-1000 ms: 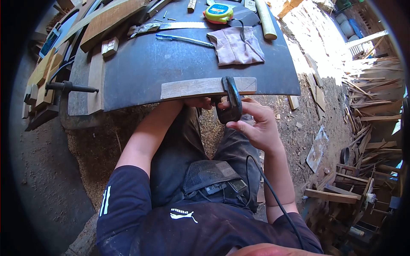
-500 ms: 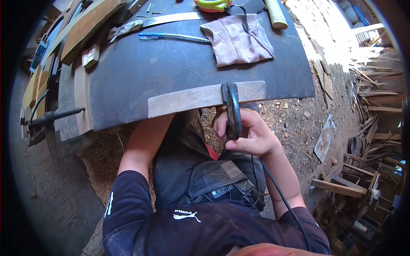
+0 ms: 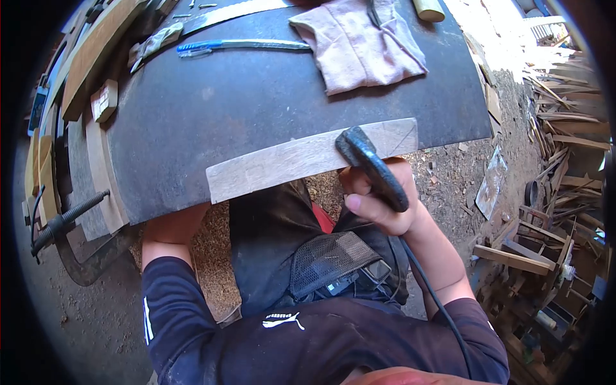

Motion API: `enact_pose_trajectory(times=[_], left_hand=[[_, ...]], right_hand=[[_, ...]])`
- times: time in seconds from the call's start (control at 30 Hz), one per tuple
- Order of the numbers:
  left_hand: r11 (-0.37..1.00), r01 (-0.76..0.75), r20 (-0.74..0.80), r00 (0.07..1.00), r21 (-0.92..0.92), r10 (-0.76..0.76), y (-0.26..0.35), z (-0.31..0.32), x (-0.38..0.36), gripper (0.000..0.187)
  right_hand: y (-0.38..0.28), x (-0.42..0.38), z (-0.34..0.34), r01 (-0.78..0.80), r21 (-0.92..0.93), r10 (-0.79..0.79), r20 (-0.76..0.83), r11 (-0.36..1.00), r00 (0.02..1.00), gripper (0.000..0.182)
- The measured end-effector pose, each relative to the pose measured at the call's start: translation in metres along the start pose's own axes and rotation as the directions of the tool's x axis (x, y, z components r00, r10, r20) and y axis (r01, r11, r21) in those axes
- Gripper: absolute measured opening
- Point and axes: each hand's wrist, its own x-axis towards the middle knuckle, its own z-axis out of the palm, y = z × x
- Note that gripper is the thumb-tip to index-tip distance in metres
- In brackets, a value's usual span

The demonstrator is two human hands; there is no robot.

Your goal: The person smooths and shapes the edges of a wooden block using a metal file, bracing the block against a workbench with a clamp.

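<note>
A pale strip of wood [image 3: 276, 157], slightly curved, lies along the near edge of the dark tabletop [image 3: 212, 109]. A black C-clamp [image 3: 378, 168] sits over this strip near its right end, its frame leaning toward the lower right. My right hand [image 3: 385, 208] is closed round the clamp just below the table edge, thumb toward me; part of the fingers is hidden behind the frame. My left forearm [image 3: 170, 231] reaches under the tabletop, and the left hand itself is hidden there.
Farther back lie a pink cloth [image 3: 359, 48], a blue pen [image 3: 244, 45], a saw blade [image 3: 231, 18] and a wooden handle [image 3: 428, 9]. Another clamp [image 3: 80, 231] grips the left edge, near a small wood block [image 3: 104, 101] and long boards [image 3: 96, 54]. Scrap wood [image 3: 571, 122] is heaped at right.
The clamp has tilted, its lower end swinging right along with my right hand. My left arm has moved left beneath the table. The whole view has shifted a little.
</note>
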Motion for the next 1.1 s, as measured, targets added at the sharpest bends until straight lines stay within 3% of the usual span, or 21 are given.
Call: enact_pose_trajectory(times=[0.07, 0.23, 0.4, 0.67, 0.77, 0.83, 1.0, 1.07, 1.1], left_hand=[[1.000, -0.006, -0.016, 1.000, 0.004, 0.006, -0.003, 0.003, 0.000, 0.048], [0.999, -0.033, -0.039, 0.999, 0.030, 0.034, -0.001, 0.001, -0.002, 0.048], [0.996, -0.068, -0.058, 0.996, 0.053, 0.072, 0.000, 0.007, -0.003, 0.048], [0.983, -0.181, -0.135, 0.973, 0.042, 0.185, -0.014, 0.023, -0.001, 0.047], [0.996, 0.003, -0.125, 0.992, -0.087, -0.014, -0.009, 0.026, -0.007, 0.043], [0.972, 0.233, -0.056, 0.971, 0.027, -0.231, 0.007, 0.018, -0.013, 0.040], [0.914, 0.219, -0.219, 0.964, 0.343, -0.149, 0.012, 0.028, -0.015, 0.032], [0.889, 0.244, -0.293, 0.947, 0.387, -0.132, 0.016, 0.034, -0.017, 0.032], [0.892, 0.263, -0.339, 0.931, 0.368, -0.135, 0.017, 0.038, -0.018, 0.032]], right_hand=[[-0.004, 0.000, -0.008, -0.048, -0.021, 0.048, 0.036, 0.999, 0.998, 0.031], [0.000, -0.001, -0.004, -0.041, 0.071, 0.046, -0.072, 0.997, 0.996, 0.020], [-0.004, -0.002, 0.004, -0.074, 0.070, 0.084, -0.162, 0.995, 0.983, 0.020], [0.004, -0.002, 0.036, 0.073, -0.281, -0.184, -0.393, 0.957, 0.901, 0.022], [0.010, 0.001, 0.046, 0.115, -0.491, -0.345, -0.409, 0.863, 0.845, 0.024], [0.015, 0.001, 0.052, 0.103, -0.539, -0.383, -0.438, 0.836, 0.813, 0.024], [0.025, 0.008, 0.071, 0.071, -0.638, -0.488, -0.506, 0.766, 0.712, 0.026], [0.026, 0.009, 0.077, 0.049, -0.637, -0.488, -0.536, 0.770, 0.689, 0.026], [0.020, 0.010, 0.085, 0.026, -0.420, -0.327, -0.665, 0.907, 0.671, 0.026]])
